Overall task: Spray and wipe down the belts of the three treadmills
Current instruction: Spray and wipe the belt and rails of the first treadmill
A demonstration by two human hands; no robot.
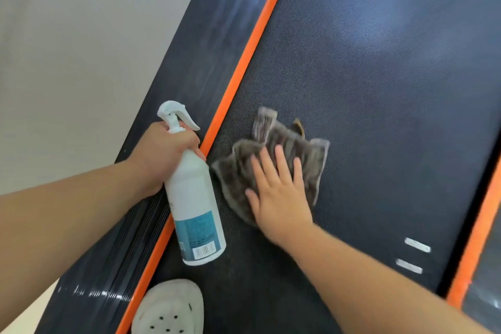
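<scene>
Left hand (162,153) grips opaque white spray bottle (195,198)

Free: bare belt (379,76) beyond the cloth (287,138) and to its right, where you can sweep.
Blocking: orange edge strip (244,62) just left of the cloth, spray bottle (195,198) over it; white shoe (168,306) nearer you than the cloth.

Bare forearms (67,211), white perforated clog (168,309)
</scene>
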